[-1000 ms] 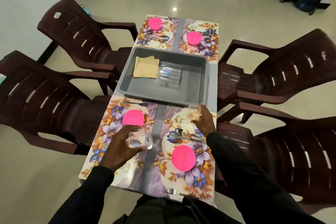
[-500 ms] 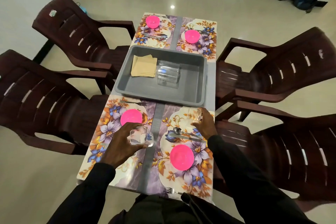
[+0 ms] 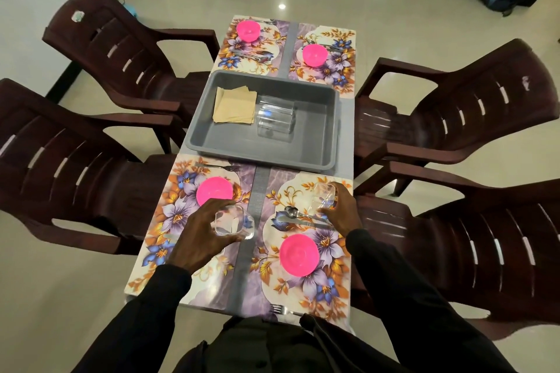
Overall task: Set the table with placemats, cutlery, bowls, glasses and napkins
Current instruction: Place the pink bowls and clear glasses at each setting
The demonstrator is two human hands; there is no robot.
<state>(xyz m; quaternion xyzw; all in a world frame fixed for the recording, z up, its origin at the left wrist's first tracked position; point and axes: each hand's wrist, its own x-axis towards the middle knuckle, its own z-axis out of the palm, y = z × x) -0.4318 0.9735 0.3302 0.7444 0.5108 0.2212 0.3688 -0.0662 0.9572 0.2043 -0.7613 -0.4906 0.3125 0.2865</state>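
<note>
My left hand [image 3: 201, 235] grips a clear glass [image 3: 229, 222] standing on the near-left floral placemat [image 3: 169, 218], just below a pink bowl [image 3: 214, 191]. My right hand [image 3: 341, 212] holds a second clear glass [image 3: 325, 195] at the far right corner of the near-right placemat [image 3: 330, 278], beside a spoon and knife [image 3: 298, 216] and above another pink bowl [image 3: 299, 255]. A grey tub [image 3: 315, 148] in the table's middle holds folded tan napkins [image 3: 234, 105] and more clear glasses [image 3: 275, 119]. The two far placemats carry pink bowls [image 3: 248, 30] [image 3: 315, 55] and cutlery.
Four dark brown plastic armchairs surround the narrow table, two on the left [image 3: 100, 48] and two on the right [image 3: 472, 106]. A fork [image 3: 218, 166] lies at the near-left mat's far edge, another fork [image 3: 280, 309] at the table's near edge. Cables and bags lie on the floor beyond.
Both hands stay on their glasses with hardly any shift over the mats. The view has tilted slightly, showing more of the far floor.
</note>
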